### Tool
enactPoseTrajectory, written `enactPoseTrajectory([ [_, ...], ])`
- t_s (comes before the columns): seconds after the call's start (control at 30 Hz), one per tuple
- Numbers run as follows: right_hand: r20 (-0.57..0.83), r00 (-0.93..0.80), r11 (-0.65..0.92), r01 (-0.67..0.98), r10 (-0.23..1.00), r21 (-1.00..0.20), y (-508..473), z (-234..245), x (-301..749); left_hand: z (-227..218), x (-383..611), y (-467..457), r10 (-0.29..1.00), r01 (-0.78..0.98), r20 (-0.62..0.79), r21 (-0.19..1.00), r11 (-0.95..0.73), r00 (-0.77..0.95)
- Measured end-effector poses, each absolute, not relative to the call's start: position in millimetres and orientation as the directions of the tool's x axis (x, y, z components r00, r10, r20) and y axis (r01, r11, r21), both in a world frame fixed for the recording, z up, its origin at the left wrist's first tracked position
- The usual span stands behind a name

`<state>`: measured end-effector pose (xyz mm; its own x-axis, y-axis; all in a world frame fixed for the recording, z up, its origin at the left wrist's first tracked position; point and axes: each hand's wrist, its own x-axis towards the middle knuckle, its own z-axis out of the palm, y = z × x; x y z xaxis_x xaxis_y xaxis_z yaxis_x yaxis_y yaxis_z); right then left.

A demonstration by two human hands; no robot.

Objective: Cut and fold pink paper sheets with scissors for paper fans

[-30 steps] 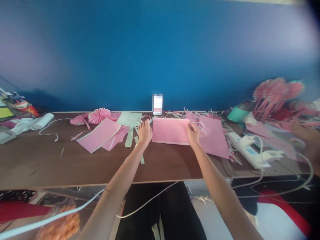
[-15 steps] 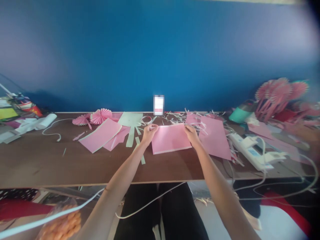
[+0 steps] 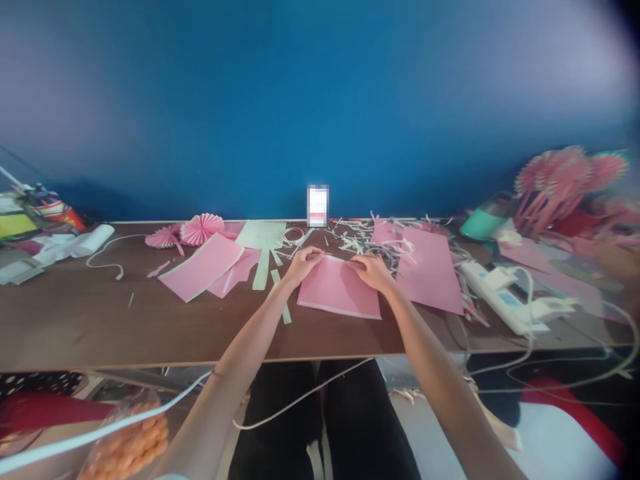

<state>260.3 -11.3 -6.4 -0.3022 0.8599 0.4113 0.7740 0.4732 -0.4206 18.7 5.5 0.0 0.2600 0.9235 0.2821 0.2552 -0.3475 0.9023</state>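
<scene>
A pink sheet of paper (image 3: 340,287) with a pale strip along its near edge lies between my hands on the brown table (image 3: 150,333). My left hand (image 3: 304,263) is closed on its far left edge, the fingers bent over the paper. At the far right edge, my right hand (image 3: 373,270) grips the same sheet with curled fingers. Another pink sheet (image 3: 431,270) lies just right of my right hand. Pale green paper strips (image 3: 262,270) lie left of my left hand.
Pink folded paper fans (image 3: 201,230) and pink sheets (image 3: 203,267) lie at left. Paper scraps (image 3: 357,233) litter the back by an upright phone (image 3: 318,205). To the right are a white power strip (image 3: 500,303), a green container (image 3: 483,223) and more pink fans (image 3: 560,173).
My hands have moved closer together along the paper's far edge. The sheet has turned slightly, its near right corner now lower, and its far edge is bent under my fingers.
</scene>
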Motion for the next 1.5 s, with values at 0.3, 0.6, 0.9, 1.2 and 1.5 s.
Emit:
enactPoseTrajectory([
  [0.3,0.297,-0.340,0.450,0.609,0.892,-0.653,-11,-4,272,-4,18,9,0.948,0.303,0.258,0.903,-0.305,0.186],
  [0.6,0.499,-0.131,0.467,0.608,0.857,-0.642,-13,-3,266,-5,19,9,0.935,0.382,0.278,0.857,-0.345,0.219],
  [0.9,0.294,-0.126,0.286,-0.080,0.947,-0.955,-15,-15,237,1,34,-4,0.821,0.632,0.464,0.537,-0.559,0.332],
  [1.2,0.253,-0.219,0.216,-0.181,0.942,-0.960,-17,-14,236,13,45,-20,0.643,0.589,0.478,0.281,-0.758,0.599],
  [1.5,0.200,-0.263,0.164,-0.151,0.944,-0.975,-18,-10,235,4,45,-17,0.710,0.657,0.394,0.284,-0.698,0.584],
])
